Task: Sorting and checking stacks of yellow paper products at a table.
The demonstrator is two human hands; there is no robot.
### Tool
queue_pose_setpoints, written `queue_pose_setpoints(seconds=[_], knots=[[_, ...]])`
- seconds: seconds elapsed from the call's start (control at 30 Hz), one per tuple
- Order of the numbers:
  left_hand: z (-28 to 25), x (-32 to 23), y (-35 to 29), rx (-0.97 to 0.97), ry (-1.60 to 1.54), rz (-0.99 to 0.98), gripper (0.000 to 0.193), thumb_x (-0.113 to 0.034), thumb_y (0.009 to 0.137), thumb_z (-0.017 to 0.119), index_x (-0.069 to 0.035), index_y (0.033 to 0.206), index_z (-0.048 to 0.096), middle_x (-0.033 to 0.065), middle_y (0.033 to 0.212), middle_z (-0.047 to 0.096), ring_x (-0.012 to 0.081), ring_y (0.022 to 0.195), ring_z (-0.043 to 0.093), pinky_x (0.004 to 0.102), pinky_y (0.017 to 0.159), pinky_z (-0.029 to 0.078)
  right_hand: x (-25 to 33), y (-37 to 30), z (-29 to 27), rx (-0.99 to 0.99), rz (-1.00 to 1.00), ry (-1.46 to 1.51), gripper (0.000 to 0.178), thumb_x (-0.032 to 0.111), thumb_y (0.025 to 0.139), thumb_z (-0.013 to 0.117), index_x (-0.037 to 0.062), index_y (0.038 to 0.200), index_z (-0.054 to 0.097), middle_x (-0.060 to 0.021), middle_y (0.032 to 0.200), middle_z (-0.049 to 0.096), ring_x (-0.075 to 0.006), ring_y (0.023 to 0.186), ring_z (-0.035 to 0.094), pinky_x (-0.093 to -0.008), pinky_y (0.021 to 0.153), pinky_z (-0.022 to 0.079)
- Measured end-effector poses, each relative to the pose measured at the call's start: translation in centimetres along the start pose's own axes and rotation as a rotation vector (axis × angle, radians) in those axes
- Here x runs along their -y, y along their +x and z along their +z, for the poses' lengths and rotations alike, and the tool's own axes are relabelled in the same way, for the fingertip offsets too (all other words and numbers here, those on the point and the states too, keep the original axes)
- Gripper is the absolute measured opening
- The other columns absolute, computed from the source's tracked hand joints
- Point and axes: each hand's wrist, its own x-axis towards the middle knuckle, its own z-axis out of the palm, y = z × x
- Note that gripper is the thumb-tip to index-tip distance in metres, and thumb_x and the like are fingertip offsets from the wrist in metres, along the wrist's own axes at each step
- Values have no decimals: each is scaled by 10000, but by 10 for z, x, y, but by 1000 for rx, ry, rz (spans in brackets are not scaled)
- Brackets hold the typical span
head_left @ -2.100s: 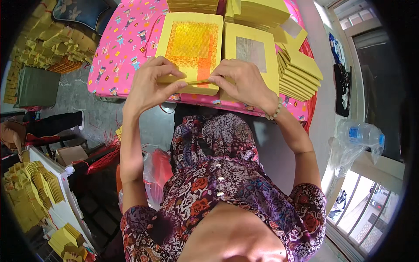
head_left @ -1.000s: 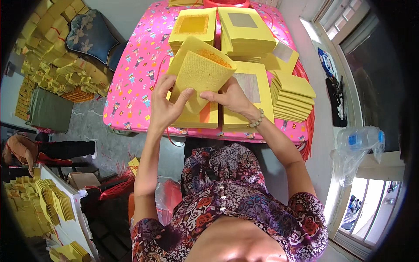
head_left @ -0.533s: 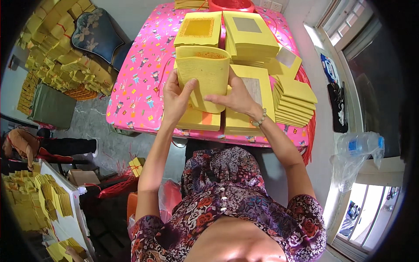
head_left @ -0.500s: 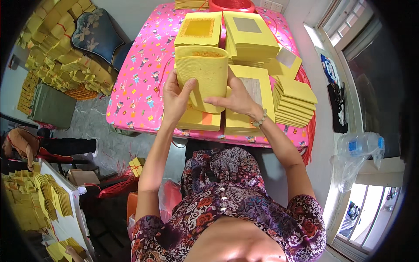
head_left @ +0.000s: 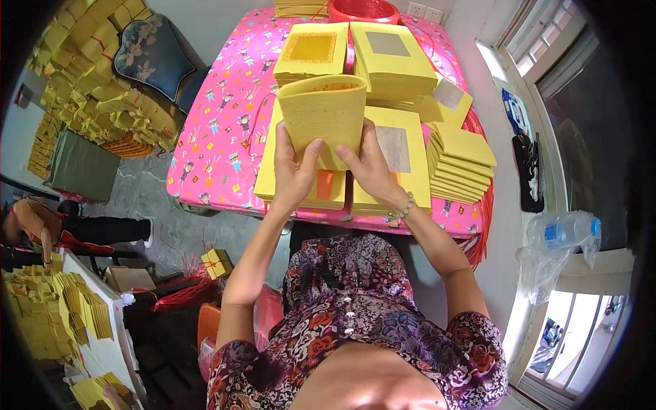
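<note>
A bent-over sheaf of yellow paper (head_left: pixel 324 119) stands upright between my two hands, above the table's near edge. My left hand (head_left: pixel 295 171) grips its lower left side, thumb on the near face. Gripping the lower right side is my right hand (head_left: pixel 371 169), with a beaded bracelet at the wrist; both thumbs point inward. Behind the sheaf lie a stack with a gold square (head_left: pixel 311 48) and one with a silver square (head_left: pixel 388 44). Flat yellow stacks, one with a pale patch (head_left: pixel 394 147), lie beneath it. Folded yellow bundles (head_left: pixel 461 164) overlap at the right.
A pink patterned cover (head_left: pixel 205 143) wraps the table. A red round container (head_left: pixel 362 9) stands at its far edge. A plastic bottle (head_left: pixel 564 229) lies by the window. At left are a blue chair (head_left: pixel 154 55), heaped yellow bundles (head_left: pixel 89 75), another person (head_left: pixel 34 222) and a white table (head_left: pixel 109 301).
The sheaf has moved slightly right and is pressed flatter, its open loop narrower. Both hands have shifted lower on it, and my thumbs are closer together.
</note>
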Motion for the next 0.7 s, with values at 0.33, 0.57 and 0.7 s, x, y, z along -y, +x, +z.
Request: queue_pose_setpoints(seconds=[0.33, 0.57, 0.7], knots=[[-10, -6, -18, 27, -52, 104, 339, 63, 875, 552, -8, 1192, 457, 77, 1094, 581, 150, 1040, 556, 284, 895, 441, 22, -13, -28, 134, -173, -115, 368, 24, 842, 642, 13, 1191, 525, -90, 1080, 600, -177, 983, 597, -307, 852, 467], [-12, 6, -24, 20, -119, 125, 314, 59, 872, 553, 4, 1171, 478, 86, 1111, 580, 168, 1049, 555, 297, 930, 418, 31, -14, -31, 114, -322, -377, 396, -10, 791, 654, 26, 1171, 549, -118, 1074, 618, -268, 975, 614, -321, 814, 476], [-12, 8, -23, 13, -46, 158, 279, 48, 864, 560, 9, 1132, 492, 89, 1074, 584, 163, 1015, 561, 297, 891, 434, 31, -12, -31, 104, -399, -418, 387, -4, 794, 652, 29, 1164, 542, -115, 1058, 625, -271, 954, 623, -327, 804, 485]])
